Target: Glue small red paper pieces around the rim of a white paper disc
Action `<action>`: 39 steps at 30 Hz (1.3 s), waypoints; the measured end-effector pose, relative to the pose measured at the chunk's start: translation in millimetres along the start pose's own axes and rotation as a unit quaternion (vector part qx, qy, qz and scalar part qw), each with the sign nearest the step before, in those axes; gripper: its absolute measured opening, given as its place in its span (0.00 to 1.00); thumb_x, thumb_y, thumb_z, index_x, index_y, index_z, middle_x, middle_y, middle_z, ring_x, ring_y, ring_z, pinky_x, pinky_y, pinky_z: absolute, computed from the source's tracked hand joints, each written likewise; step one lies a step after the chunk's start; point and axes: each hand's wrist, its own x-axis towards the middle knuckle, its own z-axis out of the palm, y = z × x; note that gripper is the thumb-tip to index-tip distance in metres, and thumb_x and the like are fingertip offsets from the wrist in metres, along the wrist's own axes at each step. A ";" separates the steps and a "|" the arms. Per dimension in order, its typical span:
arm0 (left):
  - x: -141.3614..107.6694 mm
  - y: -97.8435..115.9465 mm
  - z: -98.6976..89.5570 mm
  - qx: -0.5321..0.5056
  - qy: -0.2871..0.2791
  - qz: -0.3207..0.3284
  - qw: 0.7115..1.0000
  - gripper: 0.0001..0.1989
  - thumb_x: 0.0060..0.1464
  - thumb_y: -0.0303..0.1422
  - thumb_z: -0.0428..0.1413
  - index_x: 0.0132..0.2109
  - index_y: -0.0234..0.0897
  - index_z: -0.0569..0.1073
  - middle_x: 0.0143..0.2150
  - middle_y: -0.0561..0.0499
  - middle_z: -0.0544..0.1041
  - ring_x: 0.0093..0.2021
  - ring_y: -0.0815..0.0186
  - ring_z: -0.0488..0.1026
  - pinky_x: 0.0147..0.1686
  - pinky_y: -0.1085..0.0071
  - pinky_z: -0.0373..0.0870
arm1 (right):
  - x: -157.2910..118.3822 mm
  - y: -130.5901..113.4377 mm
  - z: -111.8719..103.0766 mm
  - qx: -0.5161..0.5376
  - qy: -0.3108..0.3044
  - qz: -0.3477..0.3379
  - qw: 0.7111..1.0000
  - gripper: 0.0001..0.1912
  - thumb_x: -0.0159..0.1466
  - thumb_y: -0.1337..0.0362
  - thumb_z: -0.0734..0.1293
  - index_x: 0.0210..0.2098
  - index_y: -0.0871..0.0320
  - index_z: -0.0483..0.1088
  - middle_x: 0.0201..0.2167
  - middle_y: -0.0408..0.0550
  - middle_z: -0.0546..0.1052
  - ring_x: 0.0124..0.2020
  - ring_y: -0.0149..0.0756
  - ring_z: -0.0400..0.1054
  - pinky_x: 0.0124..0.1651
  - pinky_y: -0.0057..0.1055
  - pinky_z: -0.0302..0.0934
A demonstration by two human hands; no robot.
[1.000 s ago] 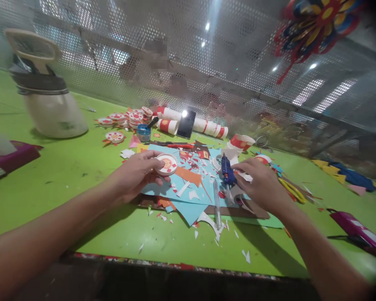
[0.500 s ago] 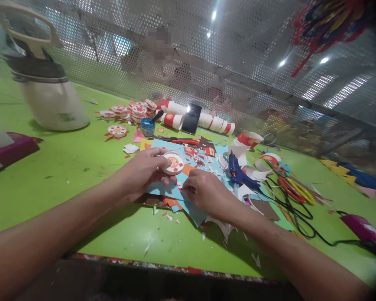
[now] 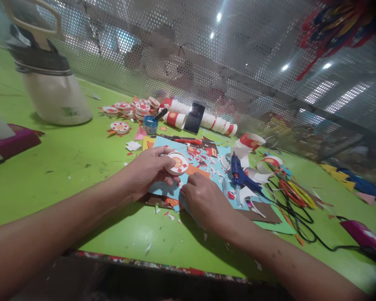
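Observation:
My left hand (image 3: 152, 170) grips a round white paper disc (image 3: 177, 163) by its left edge, thumb on top. The disc has a raised rim, red marks and a gold emblem in the middle. My right hand (image 3: 203, 196) is closed low over the front of the light blue paper sheet (image 3: 164, 189), just right of and below the disc. Its fingertips are pinched together, and whatever they hold, if anything, is hidden. To its right a blue glue gun (image 3: 241, 173) lies on the scrap-strewn sheets.
Several red-and-white discs with paper legs (image 3: 119, 128) lie at the back left by a blue jar (image 3: 150, 124). Behind stand a phone (image 3: 194, 118) and a row of paper cups (image 3: 216, 122). A sprayer (image 3: 53, 92) is far left; cables (image 3: 296, 213) coil at right.
My right hand has turned slightly and come a little nearer, and the blue paper corner and white scrap below it no longer show there. My left hand still holds the disc. The view shifted slightly.

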 end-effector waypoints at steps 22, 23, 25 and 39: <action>1.9 -4.0 -1.8 0.023 -0.021 -0.017 0.999 0.12 0.53 0.22 0.54 0.46 0.31 0.67 0.31 0.46 0.76 0.23 0.69 0.73 0.18 0.79 0.68 | -12.4 20.3 -10.8 0.312 0.177 0.085 0.929 0.10 0.63 0.74 0.63 0.32 0.65 0.78 0.27 0.50 0.77 0.28 0.34 0.68 0.32 0.31 0.60; 1.9 -4.2 -1.6 0.024 -0.025 -0.020 0.999 0.13 0.52 0.22 0.55 0.46 0.31 0.67 0.31 0.46 0.77 0.23 0.70 0.73 0.18 0.79 0.68 | -12.6 20.1 -13.0 0.336 0.185 0.103 0.918 0.09 0.63 0.72 0.64 0.31 0.63 0.78 0.27 0.49 0.77 0.28 0.33 0.68 0.33 0.31 0.60; 1.5 -4.5 -0.8 0.025 -0.038 -0.034 0.998 0.13 0.52 0.22 0.55 0.46 0.30 0.67 0.29 0.46 0.77 0.22 0.71 0.72 0.19 0.80 0.68 | -12.6 19.8 -16.0 0.382 0.200 0.140 0.891 0.08 0.63 0.69 0.66 0.31 0.61 0.78 0.27 0.46 0.78 0.29 0.32 0.68 0.34 0.30 0.61; -1.6 -7.6 1.1 0.041 -0.147 -0.093 0.984 0.08 0.53 0.26 0.54 0.41 0.28 0.74 0.20 0.47 0.75 0.16 0.74 0.66 0.17 0.82 0.61 | -13.8 17.2 -19.2 0.440 0.270 0.139 0.845 0.06 0.62 0.69 0.68 0.32 0.58 0.78 0.27 0.45 0.79 0.28 0.33 0.70 0.31 0.30 0.65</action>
